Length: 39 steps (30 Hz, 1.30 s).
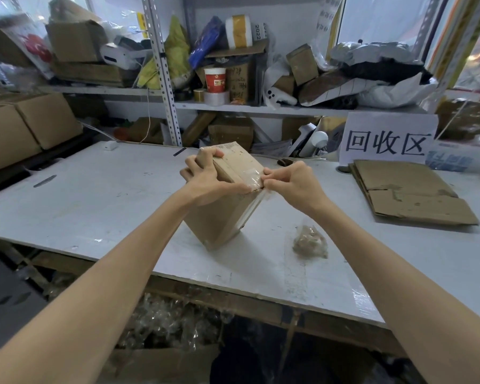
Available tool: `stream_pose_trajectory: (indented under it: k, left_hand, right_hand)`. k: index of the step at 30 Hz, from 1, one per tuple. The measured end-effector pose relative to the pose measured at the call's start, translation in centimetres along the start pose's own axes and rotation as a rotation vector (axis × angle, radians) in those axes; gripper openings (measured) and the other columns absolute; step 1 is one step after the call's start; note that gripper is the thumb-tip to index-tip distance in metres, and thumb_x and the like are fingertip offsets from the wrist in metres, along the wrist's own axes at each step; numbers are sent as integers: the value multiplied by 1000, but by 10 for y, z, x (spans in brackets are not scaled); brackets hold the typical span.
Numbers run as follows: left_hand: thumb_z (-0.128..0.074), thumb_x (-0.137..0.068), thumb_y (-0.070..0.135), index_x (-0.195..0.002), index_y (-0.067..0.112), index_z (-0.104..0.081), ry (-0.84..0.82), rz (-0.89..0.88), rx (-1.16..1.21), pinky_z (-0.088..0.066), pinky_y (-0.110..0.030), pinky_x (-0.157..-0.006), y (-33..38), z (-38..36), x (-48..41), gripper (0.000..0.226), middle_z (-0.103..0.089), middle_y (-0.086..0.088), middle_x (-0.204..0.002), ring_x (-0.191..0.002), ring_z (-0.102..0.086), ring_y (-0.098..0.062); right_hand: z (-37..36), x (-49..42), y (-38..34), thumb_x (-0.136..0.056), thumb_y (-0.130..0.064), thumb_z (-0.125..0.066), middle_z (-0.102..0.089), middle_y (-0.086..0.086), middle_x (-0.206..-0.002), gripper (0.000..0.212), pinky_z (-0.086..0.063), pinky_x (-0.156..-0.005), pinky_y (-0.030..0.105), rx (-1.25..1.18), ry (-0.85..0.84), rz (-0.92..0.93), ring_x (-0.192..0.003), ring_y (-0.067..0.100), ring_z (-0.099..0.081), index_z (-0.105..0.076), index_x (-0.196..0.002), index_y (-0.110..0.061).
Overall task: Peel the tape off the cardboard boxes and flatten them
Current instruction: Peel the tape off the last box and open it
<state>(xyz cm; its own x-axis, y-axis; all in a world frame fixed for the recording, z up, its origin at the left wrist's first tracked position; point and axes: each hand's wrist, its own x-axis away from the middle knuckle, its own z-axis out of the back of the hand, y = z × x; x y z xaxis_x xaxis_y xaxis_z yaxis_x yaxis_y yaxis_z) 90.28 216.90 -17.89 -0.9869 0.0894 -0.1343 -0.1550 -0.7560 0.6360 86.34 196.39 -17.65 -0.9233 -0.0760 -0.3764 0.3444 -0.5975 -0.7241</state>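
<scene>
Head view, looking down on a white counter [100,195], and the cardboard box [225,217] is right in the middle of it, tipped up on one low corner so its taped top face slants toward the camera. Left hand [205,181] is wrapped over the upper left edge of the box, fingers curled over the far side, thumb pressed down near the front edge: a firm grip clenched on the box. Right hand [291,184] is at the box's right corner, fingertips pinched together on the clear tape [254,176] where it folds over the edge, so that grip is clamped on the tape. A strip of it runs down the box's right side below the fingers. Just right of the box lies a crumpled ball of used tape [311,242], apart from it. Further right, a stack of flattened cardboard [410,195] sits under a white sign [388,139] with printed characters. Cluttered shelves [261,108] stand behind, more boxes [25,128] off to the left
</scene>
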Motion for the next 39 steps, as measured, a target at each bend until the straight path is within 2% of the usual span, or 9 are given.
stream_pose_trajectory:
  k: [2,5,11,16,19,22,27,32,39]
  left_hand:
    - [-64,-25,93,-112,51,-11,1,-25,-25,-25,-36,-102,0,-1,4,110,-8,12,-105,-112,-17,-18]
    - [-69,-22,88,-119,47,-11,35,-134,-129,-29,-48,-106,2,-8,8,120,-9,10,-115,-121,-22,-25]
    - [-71,-31,72,-120,44,-16,146,-228,-128,-34,-49,-100,10,-20,12,108,-13,4,-118,-113,-24,-26]
    - [-69,-32,75,-123,44,-14,148,-201,-151,-34,-51,-103,10,-19,12,111,-14,0,-126,-119,-26,-30]
    - [-66,-31,81,-122,46,-13,132,-180,-141,-33,-52,-106,8,-16,13,112,-12,2,-127,-122,-25,-30]
    - [-57,-37,90,-116,54,-18,81,-133,-31,-28,-50,-108,12,-12,14,95,-10,10,-117,-119,-22,-26]
    - [-67,-45,70,-123,45,-19,131,-38,48,-31,-46,-108,27,-19,15,95,-14,2,-127,-125,-21,-26]
    - [-70,-47,57,-117,41,-18,134,-2,77,-32,-52,-109,33,-23,12,88,-12,1,-127,-127,-16,-26]
    - [-72,-48,53,-110,41,-17,164,8,92,-35,-38,-94,26,-23,7,84,-11,4,-115,-123,-18,-24]
  right_hand:
    - [2,-3,1,-84,-23,-71,-73,4,-105,16,-48,-55,12,-8,-10,-19,-60,-8,-59,-78,-89,-10]
    - [3,-4,2,-71,-36,-81,-72,-3,-96,28,-55,-69,25,25,27,-31,-84,6,-65,-79,-87,-13]
    - [9,2,9,-78,-12,-77,-75,7,-90,14,-55,-73,28,144,75,94,-80,15,-65,-77,-92,-8]
    - [9,6,9,-86,-12,-69,-73,10,-88,13,-54,-77,40,256,41,199,-81,21,-64,-77,-93,-6]
    - [9,8,7,-83,-19,-73,-74,6,-87,13,-57,-71,34,129,63,139,-79,16,-67,-77,-91,-9]
    - [9,10,9,-77,-20,-79,-73,3,-77,13,-58,-66,28,42,124,73,-70,13,-68,-78,-86,-11]
    - [9,8,10,-76,-23,-80,-74,1,-76,15,-55,-63,18,29,93,72,-68,10,-67,-78,-88,-13]
    - [8,4,13,-77,-21,-79,-72,1,-77,14,-54,-62,23,37,83,73,-71,14,-65,-78,-89,-14]
    - [1,-5,14,-74,-25,-81,-72,-3,-74,16,-55,-62,24,54,79,84,-67,11,-65,-79,-87,-15]
